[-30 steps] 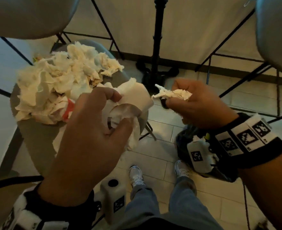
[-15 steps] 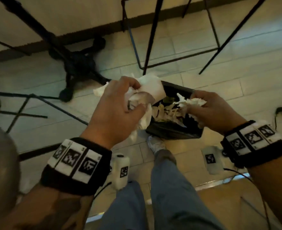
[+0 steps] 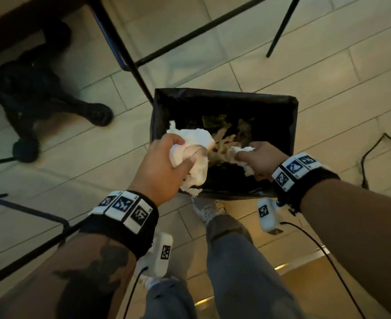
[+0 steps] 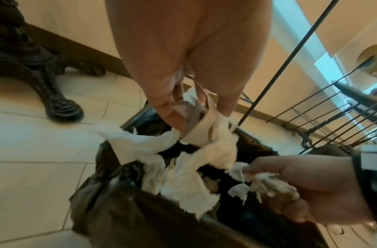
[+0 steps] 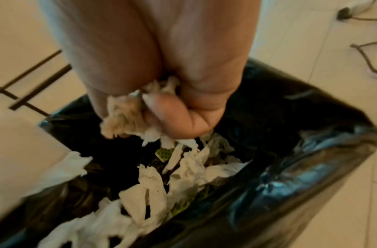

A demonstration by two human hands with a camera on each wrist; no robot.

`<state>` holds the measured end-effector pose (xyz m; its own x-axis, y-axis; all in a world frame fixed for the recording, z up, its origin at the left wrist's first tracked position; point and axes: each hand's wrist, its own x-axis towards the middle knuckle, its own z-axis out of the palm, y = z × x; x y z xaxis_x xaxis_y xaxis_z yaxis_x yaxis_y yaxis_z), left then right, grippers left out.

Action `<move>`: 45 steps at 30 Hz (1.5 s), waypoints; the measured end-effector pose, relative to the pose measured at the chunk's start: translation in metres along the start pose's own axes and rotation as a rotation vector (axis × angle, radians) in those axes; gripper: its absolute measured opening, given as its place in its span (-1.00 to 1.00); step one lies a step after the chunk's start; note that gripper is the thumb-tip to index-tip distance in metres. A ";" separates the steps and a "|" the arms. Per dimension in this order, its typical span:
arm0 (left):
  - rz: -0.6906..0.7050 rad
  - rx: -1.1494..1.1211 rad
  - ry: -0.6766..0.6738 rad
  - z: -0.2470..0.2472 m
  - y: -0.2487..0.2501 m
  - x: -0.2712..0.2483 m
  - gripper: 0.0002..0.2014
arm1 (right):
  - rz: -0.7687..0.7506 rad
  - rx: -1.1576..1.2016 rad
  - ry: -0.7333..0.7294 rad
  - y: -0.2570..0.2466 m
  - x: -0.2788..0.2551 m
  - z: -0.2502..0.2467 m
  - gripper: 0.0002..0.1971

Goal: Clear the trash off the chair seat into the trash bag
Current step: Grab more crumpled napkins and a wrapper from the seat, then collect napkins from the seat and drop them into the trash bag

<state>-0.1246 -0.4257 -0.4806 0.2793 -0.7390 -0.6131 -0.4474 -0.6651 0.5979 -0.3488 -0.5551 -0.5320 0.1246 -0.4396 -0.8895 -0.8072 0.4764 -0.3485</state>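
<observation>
A black trash bag (image 3: pixel 291 125) lines a square bin on the tiled floor, with crumpled white tissues and green scraps inside. My left hand (image 3: pixel 166 162) grips a big wad of white tissue (image 3: pixel 194 143) over the bag's left edge; the left wrist view shows a cardboard tube (image 4: pixel 202 124) among the tissue strands. My right hand (image 3: pixel 259 160) clutches a smaller tissue wad (image 3: pixel 240 153) above the bag's near right part. In the right wrist view the fingers (image 5: pixel 174 115) pinch the frayed tissue (image 5: pixel 121 117) above the bag (image 5: pixel 310 151). The chair seat is out of view.
Thin black chair legs (image 3: pixel 130 61) cross the floor behind the bin. An ornate black table base (image 3: pixel 38 95) stands at the left. A black cable (image 3: pixel 374 153) lies on the tiles to the right. My legs in grey trousers (image 3: pixel 236 261) stand just before the bin.
My view turned from the chair's tissue pile down to the bin. Both hands carried their tissue wads over and lowered them above the open bag.
</observation>
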 end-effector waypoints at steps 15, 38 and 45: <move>-0.144 -0.124 -0.144 -0.017 -0.002 -0.044 0.01 | 0.010 -0.124 -0.052 0.002 -0.014 0.007 -0.12; -0.048 -0.370 0.611 -0.281 0.000 -0.495 -0.61 | -0.956 -0.681 -0.249 -0.315 -0.453 0.215 -0.79; -0.292 -0.387 0.921 -0.300 -0.062 -0.551 -0.68 | -1.183 -0.879 -0.279 -0.366 -0.500 0.340 -0.35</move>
<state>0.0045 -0.0094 -0.0248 0.9462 -0.2313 -0.2263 -0.0002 -0.6997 0.7144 0.0805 -0.2510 -0.0599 0.9567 -0.0297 -0.2896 -0.2310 -0.6828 -0.6931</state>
